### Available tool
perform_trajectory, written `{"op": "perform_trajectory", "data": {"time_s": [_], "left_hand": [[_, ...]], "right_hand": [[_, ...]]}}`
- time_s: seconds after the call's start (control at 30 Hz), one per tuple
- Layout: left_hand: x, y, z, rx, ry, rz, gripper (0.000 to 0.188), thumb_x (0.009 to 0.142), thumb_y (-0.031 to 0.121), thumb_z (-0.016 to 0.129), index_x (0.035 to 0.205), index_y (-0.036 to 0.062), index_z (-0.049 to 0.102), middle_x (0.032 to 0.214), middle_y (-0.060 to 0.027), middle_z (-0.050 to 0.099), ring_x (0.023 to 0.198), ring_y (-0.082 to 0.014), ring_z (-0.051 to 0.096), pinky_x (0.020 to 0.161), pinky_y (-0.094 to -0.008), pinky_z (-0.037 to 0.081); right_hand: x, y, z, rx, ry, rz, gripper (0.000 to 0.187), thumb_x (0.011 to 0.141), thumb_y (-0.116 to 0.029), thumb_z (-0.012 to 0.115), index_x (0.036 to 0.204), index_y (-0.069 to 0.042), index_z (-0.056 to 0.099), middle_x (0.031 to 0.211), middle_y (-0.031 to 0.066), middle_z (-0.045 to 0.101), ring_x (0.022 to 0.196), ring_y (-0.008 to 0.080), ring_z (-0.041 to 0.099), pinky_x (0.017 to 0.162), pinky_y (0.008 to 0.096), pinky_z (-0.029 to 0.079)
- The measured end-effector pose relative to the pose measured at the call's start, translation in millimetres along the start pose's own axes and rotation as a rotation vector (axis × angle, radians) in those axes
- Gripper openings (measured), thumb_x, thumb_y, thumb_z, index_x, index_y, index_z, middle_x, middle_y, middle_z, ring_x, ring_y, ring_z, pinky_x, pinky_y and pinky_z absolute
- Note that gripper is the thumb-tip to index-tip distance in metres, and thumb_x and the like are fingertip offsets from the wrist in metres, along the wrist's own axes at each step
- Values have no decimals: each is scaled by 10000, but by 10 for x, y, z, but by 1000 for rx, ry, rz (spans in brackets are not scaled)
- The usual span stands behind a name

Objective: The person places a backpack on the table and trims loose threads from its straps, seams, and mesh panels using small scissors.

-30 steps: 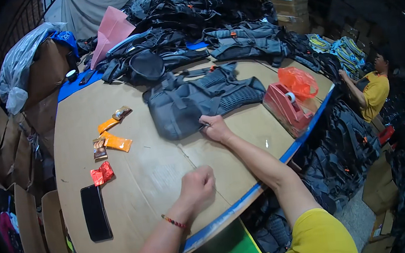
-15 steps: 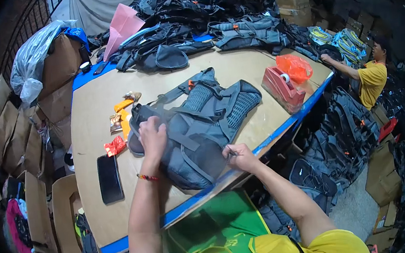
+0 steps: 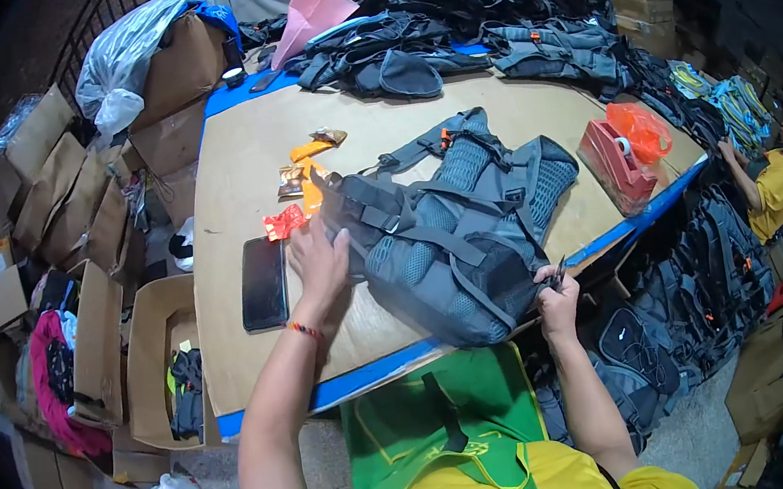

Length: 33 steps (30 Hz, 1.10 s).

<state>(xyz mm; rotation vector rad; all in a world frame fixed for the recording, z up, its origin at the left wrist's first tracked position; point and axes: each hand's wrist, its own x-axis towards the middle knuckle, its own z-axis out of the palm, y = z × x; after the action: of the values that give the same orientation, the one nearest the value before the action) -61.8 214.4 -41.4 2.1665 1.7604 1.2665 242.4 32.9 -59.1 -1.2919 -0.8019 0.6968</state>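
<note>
A grey and black backpack (image 3: 444, 238) lies on the table, its mesh-padded back panel and shoulder straps facing up. My left hand (image 3: 321, 260) rests beside the pack's left edge, between it and a black phone (image 3: 264, 284). Its fingers look apart, and nothing shows in its grip. At the pack's lower right corner, my right hand (image 3: 557, 301) is closed around small dark thread snips (image 3: 560, 271), with the tips poking up past the fingers. Whether those fingers also pinch the pack's fabric is hidden.
Snack wrappers (image 3: 309, 172) lie beyond the phone. A red tape dispenser (image 3: 617, 170) stands at the right, with an orange plastic bag (image 3: 639, 131) behind it. Piled backpacks (image 3: 480, 3) cover the far side. Another person (image 3: 776, 186) works at the right. An open carton (image 3: 150, 369) stands left.
My left hand has come off the pack's top to its left side. The pack has turned and shifted slightly, and my right hand has tilted upright. The whole view has swung left.
</note>
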Motion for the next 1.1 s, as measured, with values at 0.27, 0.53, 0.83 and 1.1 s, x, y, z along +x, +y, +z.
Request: {"op": "perform_trajectory", "data": {"time_s": [0.27,0.53,0.83,1.1], "left_hand": [[907,-612,447,162,-256,86,464,881,312,463,1287,87,437,1128,-210,507,1010,-374,494,830,-495,374],[1432,-560,720,302,-252,48,427,894,335,415,1228,81,497,1153,-184,529,1026,-363,506,829,-473,377],[1523,-1045,590,32,-306,137,418,886,314,438,1240,112,531,1178,-185,523,999,-371,529,825,-484,409],[540,-401,-851,414,-529,-114,650,791,307,573,1385,165,349,1177,-232,458,992,-399,530,828,-496,455]], "right_hand": [[276,-26,211,-430,29,-334,226,625,58,417,770,-26,569,601,28,486,530,156,400,539,255,343],[245,41,301,-808,115,-541,254,623,90,451,822,-30,553,664,88,584,532,290,504,545,363,417],[255,20,392,-834,70,-562,269,622,87,467,847,-34,551,680,93,598,553,318,533,548,369,427],[266,88,281,-856,115,-562,291,624,77,471,880,-40,546,687,98,596,573,331,538,561,381,429]]}}
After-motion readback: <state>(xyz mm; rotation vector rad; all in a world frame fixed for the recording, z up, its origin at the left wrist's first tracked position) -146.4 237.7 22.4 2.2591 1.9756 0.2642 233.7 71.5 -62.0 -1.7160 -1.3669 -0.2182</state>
